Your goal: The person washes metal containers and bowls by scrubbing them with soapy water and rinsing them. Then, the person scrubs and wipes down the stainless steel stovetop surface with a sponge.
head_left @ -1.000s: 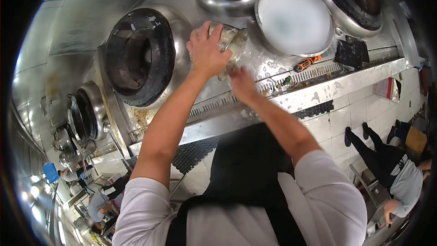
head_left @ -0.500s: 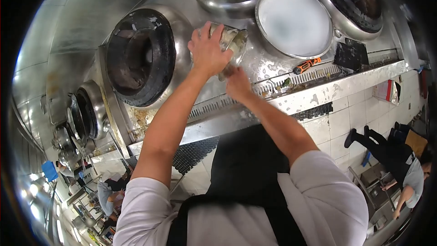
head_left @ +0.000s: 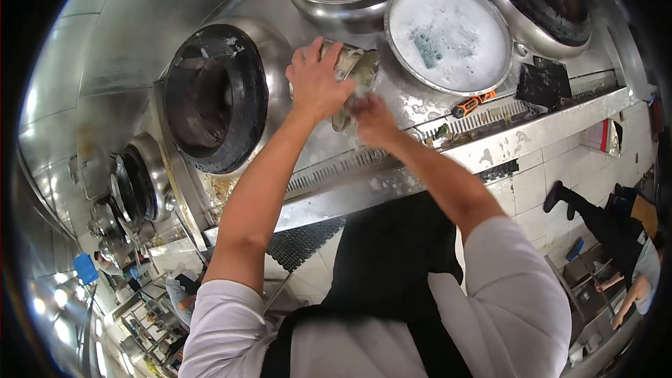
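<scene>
My left hand [head_left: 318, 80] is wrapped over a metal container [head_left: 358, 66] that lies tilted on the steel counter, its open end to the right. Close against the container's lower right side is my right hand [head_left: 376, 120], closed and slightly blurred by motion; what its fingers hold is hidden. A wide metal basin [head_left: 392, 42] stands right of the container, filled with white suds [head_left: 455, 35] that show a greenish patch.
A black burner ring [head_left: 255, 91] is at the left, another [head_left: 560, 21] at the upper right, and a lidded pot [head_left: 336, 10] behind. An orange-black tool [head_left: 473, 103] lies beside the drain grate [head_left: 490, 115]. Co-workers [head_left: 644, 266] are at the far right and lower left.
My right hand has shifted slightly beside the container, while my left hand keeps its hold. The suds have thinned into bubbles with a greenish patch. The view has tilted slightly.
</scene>
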A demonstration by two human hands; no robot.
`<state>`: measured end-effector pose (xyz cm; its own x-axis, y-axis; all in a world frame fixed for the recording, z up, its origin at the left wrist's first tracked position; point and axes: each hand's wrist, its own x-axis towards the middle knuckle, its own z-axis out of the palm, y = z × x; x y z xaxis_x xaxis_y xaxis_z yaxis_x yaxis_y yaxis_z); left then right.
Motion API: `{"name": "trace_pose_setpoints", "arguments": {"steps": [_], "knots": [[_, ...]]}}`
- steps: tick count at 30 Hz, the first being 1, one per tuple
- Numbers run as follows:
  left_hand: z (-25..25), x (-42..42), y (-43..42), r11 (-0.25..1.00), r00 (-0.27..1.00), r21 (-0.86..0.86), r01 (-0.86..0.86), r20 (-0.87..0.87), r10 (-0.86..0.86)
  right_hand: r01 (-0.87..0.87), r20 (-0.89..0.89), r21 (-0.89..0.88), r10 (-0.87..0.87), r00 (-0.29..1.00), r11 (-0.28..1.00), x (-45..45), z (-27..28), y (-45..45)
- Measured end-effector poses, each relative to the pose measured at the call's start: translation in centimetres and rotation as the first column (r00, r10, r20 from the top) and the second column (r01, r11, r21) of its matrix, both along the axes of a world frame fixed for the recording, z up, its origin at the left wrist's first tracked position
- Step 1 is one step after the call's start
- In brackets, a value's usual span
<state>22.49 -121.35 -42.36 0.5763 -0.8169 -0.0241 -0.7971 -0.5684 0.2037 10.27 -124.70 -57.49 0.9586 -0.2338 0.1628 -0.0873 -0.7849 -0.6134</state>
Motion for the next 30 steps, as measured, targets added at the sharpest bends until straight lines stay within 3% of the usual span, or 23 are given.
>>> {"name": "trace_pose_setpoints", "arguments": {"steps": [2,5,6,7,9,11,12,13,15,16,17,19,20,21,22,23,25,29,30], "knots": [[-0.1,0.0,-0.6,1.000,1.000,0.014,0.008,0.006,-0.008,-0.017,0.035,-0.110,0.021,0.999,0.994,3.4,1.8,-3.7],[-0.3,0.7,-0.8,0.998,0.998,-0.023,0.059,0.031,-0.059,0.136,0.201,-0.141,-0.106,0.974,0.981,7.4,-1.7,0.1],[-0.4,0.7,-0.2,0.996,0.997,-0.045,0.076,0.030,-0.075,0.077,0.143,0.229,-0.112,0.983,0.970,7.2,-2.2,1.8],[-0.6,0.7,0.2,0.994,0.995,-0.056,0.097,0.035,-0.095,0.028,0.093,0.564,-0.097,0.991,0.825,6.6,-2.2,3.5],[-0.7,0.8,0.8,0.988,0.992,-0.091,0.121,0.057,-0.116,-0.039,0.108,0.653,-0.042,0.993,0.756,5.6,-2.2,3.4],[-0.6,0.9,1.6,0.988,0.992,-0.095,0.121,0.050,-0.117,-0.076,0.188,0.211,0.036,0.982,0.975,3.1,-2.6,1.5],[-0.5,0.8,1.6,0.988,0.991,-0.095,0.125,0.049,-0.121,-0.040,0.258,-0.100,0.065,0.964,0.994,2.8,-2.9,-1.1],[-0.5,0.7,1.4,0.988,0.991,-0.091,0.125,0.052,-0.121,-0.026,0.111,0.136,0.010,0.994,0.990,3.6,-1.8,-2.3],[-0.1,0.7,0.7,0.989,0.992,-0.086,0.120,0.056,-0.115,0.101,-0.204,0.552,0.017,0.979,0.828,5.8,0.7,-2.9],[-0.1,1.1,0.1,0.986,0.989,-0.101,0.136,0.065,-0.130,0.025,0.135,-0.133,-0.006,0.991,0.991,7.0,-2.9,0.4],[-0.3,1.3,0.3,0.983,0.987,-0.102,0.152,0.061,-0.146,-0.023,0.173,0.059,0.013,0.985,0.998,7.6,-3.1,1.7],[-0.6,1.0,0.9,0.984,0.986,-0.069,0.163,0.031,-0.161,-0.129,0.250,0.442,0.016,0.968,0.888,7.5,-3.0,4.3],[-0.6,1.2,0.5,0.987,0.989,-0.063,0.148,0.032,-0.146,0.032,0.038,0.872,-0.132,0.991,0.489,6.4,-1.2,4.6],[-0.4,1.2,0.3,0.990,0.991,-0.051,0.134,0.031,-0.132,-0.025,0.078,0.657,-0.035,0.996,0.753,5.7,-0.9,2.7],[-0.2,1.1,-0.1,0.994,0.994,-0.030,0.110,0.011,-0.109,-0.087,0.079,0.379,0.061,0.995,0.921,4.2,-1.2,0.6],[0.0,1.0,-0.9,0.998,0.998,0.005,0.062,0.010,-0.062,-0.154,0.057,0.045,0.151,0.987,0.987,4.2,-1.3,-1.6],[0.3,0.5,-2.1,0.996,0.999,0.078,-0.035,0.008,0.034,-0.121,0.055,-0.047,0.123,0.991,0.992,6.3,-0.9,-4.1],[0.2,-0.5,-1.2,0.961,0.961,-0.007,-0.276,-0.034,0.276,-0.089,0.258,-0.116,0.117,0.959,0.989,6.8,-1.5,-3.3],[-0.1,-1.1,-0.1,0.946,0.948,-0.065,-0.317,-0.051,0.314,-0.145,0.199,-0.117,0.167,0.966,0.982,6.6,-2.2,-2.8]]}}
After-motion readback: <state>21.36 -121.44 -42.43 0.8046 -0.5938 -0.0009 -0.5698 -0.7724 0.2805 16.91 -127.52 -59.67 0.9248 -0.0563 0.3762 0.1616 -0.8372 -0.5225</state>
